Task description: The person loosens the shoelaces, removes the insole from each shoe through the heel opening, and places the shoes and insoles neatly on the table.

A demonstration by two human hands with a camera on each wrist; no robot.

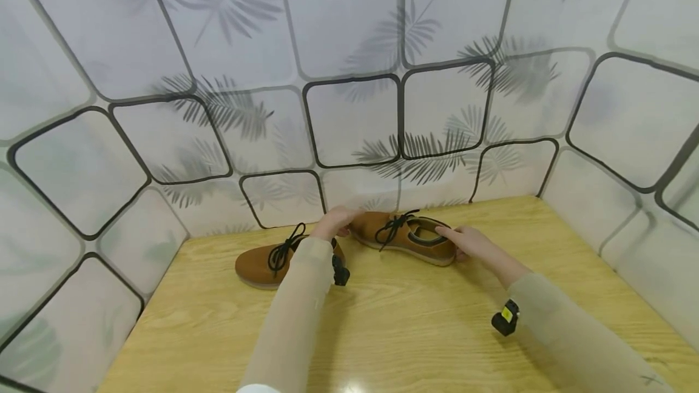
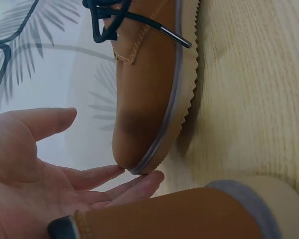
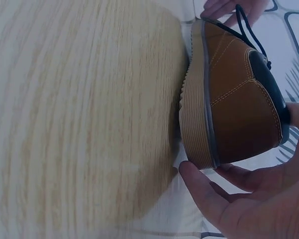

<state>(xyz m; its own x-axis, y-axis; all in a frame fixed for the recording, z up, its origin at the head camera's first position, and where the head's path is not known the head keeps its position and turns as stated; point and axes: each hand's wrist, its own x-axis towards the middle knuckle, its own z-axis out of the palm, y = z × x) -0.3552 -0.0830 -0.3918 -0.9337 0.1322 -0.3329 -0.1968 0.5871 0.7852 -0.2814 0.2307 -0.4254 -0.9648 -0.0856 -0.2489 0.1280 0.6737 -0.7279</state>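
Observation:
A brown leather shoe [image 1: 393,235] with black laces sits near the back of the table, its toe to the left. At its heel my right hand [image 1: 468,243] grips it, the thumb over the collar and the fingertips [image 3: 188,168] against the heel and sole edge. My left hand [image 1: 334,223] touches the toe with extended fingertips [image 2: 152,180], its thumb apart from the leather. A second brown shoe [image 1: 256,267] with black laces lies to the left, partly hidden behind my left forearm.
Both shoes are on a light wooden table [image 1: 404,326]. Patterned fabric walls [image 1: 355,126] stand close behind it and along its sides. Small black wrist cameras [image 1: 505,318] are strapped to both sleeves.

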